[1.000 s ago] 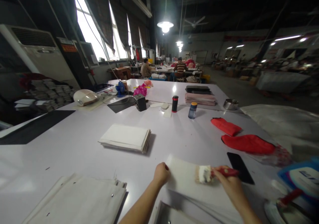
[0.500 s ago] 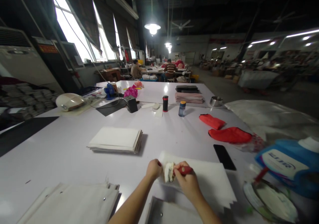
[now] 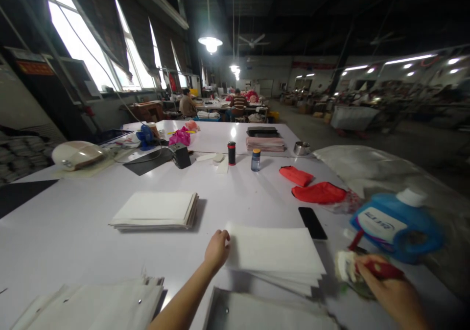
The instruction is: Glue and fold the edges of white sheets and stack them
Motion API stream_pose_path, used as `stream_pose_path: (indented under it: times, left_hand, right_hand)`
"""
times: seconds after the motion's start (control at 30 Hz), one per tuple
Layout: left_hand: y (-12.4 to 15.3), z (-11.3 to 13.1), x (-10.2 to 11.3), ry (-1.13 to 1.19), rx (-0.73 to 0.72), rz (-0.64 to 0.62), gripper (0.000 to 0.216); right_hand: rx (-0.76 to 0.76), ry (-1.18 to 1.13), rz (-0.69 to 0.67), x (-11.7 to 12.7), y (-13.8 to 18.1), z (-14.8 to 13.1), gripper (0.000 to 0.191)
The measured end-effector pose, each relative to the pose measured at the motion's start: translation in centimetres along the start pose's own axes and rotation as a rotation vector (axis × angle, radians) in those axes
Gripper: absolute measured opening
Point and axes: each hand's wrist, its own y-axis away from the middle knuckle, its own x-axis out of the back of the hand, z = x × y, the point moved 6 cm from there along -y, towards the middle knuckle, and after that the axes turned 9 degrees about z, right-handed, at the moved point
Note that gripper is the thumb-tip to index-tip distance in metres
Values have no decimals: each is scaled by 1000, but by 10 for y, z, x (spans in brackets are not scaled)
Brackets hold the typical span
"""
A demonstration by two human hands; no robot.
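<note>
My right hand (image 3: pixel 385 281), at the lower right, grips a paste brush (image 3: pixel 382 268) by its red handle. The pale, paste-coated bristles hang over an open tub (image 3: pixel 362 286), largely hidden by the hand and brush. My left hand (image 3: pixel 217 248) is closed, its curled fingertips at the left edge of the top white sheet (image 3: pixel 271 247); the exact pinch is hard to see. Fanned sheet edges show at the near right of this stack. Just in front lies a grey-white fabric piece (image 3: pixel 264 313) with a small metal rivet.
Beside the tub stand a blue detergent jug (image 3: pixel 392 224) and a black phone (image 3: pixel 312 223). Another sheet stack (image 3: pixel 156 210) lies left, with riveted fabric pieces (image 3: pixel 91 305) nearer. Red cloth covers (image 3: pixel 319 193), a dark tumbler (image 3: pixel 231 153) and a bottle (image 3: pixel 256 160) sit farther back.
My right hand has carried the brush from the sheet's left end rightward to the tub. My left hand stays at the sheet's edge. The view has turned slightly right.
</note>
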Motion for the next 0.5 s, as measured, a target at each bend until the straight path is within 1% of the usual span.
stream_pose_path:
  times: [0.07,0.1,0.13,0.17,0.2,0.23,0.27,0.3,0.33,0.4,0.47,0.5]
  left_hand:
    - [10,8,7,13,-160,-15,20]
    - [16,12,8,3,-241,-39,27]
    - [22,14,8,-25,-313,-75,40]
    - [28,16,6,-71,-370,-115,55]
    - [32,16,4,-124,-401,-150,64]
    - [35,14,2,-169,-409,-177,64]
    - [36,13,1,-197,-409,-188,57]
    - [36,12,1,-204,-406,-190,47]
    - [35,10,2,-194,-401,-187,38]
    - [32,8,6,-163,-385,-178,30]
    - [30,8,17,-97,-369,-142,27]
    - [29,9,26,-36,-362,-102,25]
  right_hand:
    - [56,-31,159,28,-1,-20,37]
    - [34,-53,184,36,-1,-26,38]
    - [-40,-79,153,39,0,-29,43]
    - [-155,-108,91,38,3,-26,52]
    - [-283,-144,26,33,9,-21,64]
    - [-396,-185,-39,26,17,-14,76]
    - [-474,-226,-91,19,26,-7,83]
    - [-513,-262,-129,11,34,-1,84]
    - [-517,-292,-149,4,42,5,80]
    - [-462,-338,-151,-5,56,13,65]
    - [-368,-352,-111,-9,66,14,56]
    - [-314,-355,-84,-9,70,11,54]
